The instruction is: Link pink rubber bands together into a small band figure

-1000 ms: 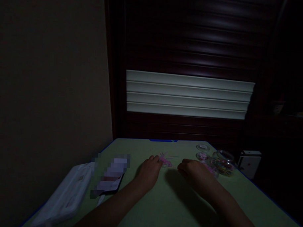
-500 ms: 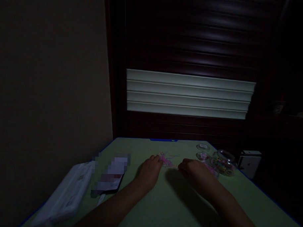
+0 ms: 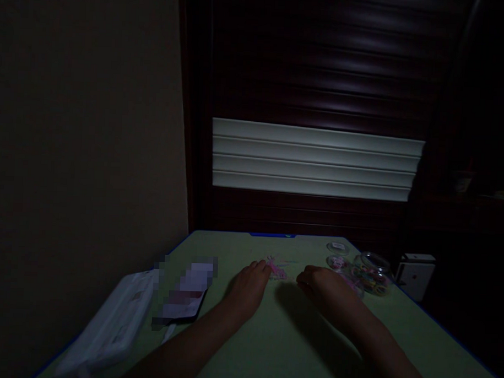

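A small heap of thin pink pieces (image 3: 277,271) lies on the green tabletop (image 3: 267,333), with a few thin pale strands beside it. My left hand (image 3: 250,281) rests at the heap's left edge, its fingers bent together and the tips touching or nearly touching the pink pieces. To the right of the heap, my right hand (image 3: 318,283) is closed in a pinch just over the table. Whatever either set of fingertips holds is too small and dark to make out. Partly behind my right hand sits a clear container of pink bits (image 3: 355,286).
A round clear jar (image 3: 372,273) of coloured bands stands at the right edge, near a small container of pink and white pieces (image 3: 337,262) and a clear lid (image 3: 338,247). On the left lie a blurred-out phone-like device (image 3: 186,302) and a long white case (image 3: 111,319).
Both hands stay almost in place. A faint orange bit between the heap and my right fingertips no longer shows. The view has shifted very slightly.
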{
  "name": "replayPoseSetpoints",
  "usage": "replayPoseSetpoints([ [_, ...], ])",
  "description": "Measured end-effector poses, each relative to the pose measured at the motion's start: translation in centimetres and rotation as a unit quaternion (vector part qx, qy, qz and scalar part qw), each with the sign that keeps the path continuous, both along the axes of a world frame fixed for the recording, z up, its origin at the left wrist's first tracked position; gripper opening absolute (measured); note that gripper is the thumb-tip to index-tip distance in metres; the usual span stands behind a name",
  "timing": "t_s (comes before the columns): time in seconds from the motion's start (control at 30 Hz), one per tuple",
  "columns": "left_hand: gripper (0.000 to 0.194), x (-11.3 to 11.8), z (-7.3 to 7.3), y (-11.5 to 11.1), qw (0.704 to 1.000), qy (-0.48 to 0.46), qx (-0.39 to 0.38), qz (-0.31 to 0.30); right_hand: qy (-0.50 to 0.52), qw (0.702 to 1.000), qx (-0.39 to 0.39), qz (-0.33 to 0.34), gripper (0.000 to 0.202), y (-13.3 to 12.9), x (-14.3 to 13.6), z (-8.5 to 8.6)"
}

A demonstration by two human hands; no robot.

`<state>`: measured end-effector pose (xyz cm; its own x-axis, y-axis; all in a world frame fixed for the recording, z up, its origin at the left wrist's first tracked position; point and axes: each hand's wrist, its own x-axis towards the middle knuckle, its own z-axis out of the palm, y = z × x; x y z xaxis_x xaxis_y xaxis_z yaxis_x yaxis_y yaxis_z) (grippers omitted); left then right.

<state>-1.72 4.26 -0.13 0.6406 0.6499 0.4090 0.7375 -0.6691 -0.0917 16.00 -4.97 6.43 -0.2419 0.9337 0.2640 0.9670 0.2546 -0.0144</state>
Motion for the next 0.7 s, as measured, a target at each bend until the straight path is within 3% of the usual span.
replayPoseSetpoints([
  [0.3,0.021,0.7,0.5,-1.0,0.998,-0.037,0.022,-0.036,0.03,0.999,0.031,-0.004,0.026,-0.2,0.3,0.2],
  [0.47,0.022,0.8,0.0,-1.3,0.995,-0.086,0.006,-0.056,0.048,0.997,0.054,-0.008,0.028,0.0,0.6,0.0],
  [0.7,0.022,0.9,0.0,-1.9,0.993,-0.067,0.035,-0.089,0.093,0.993,0.061,0.029,0.026,-0.2,0.3,-0.1],
])
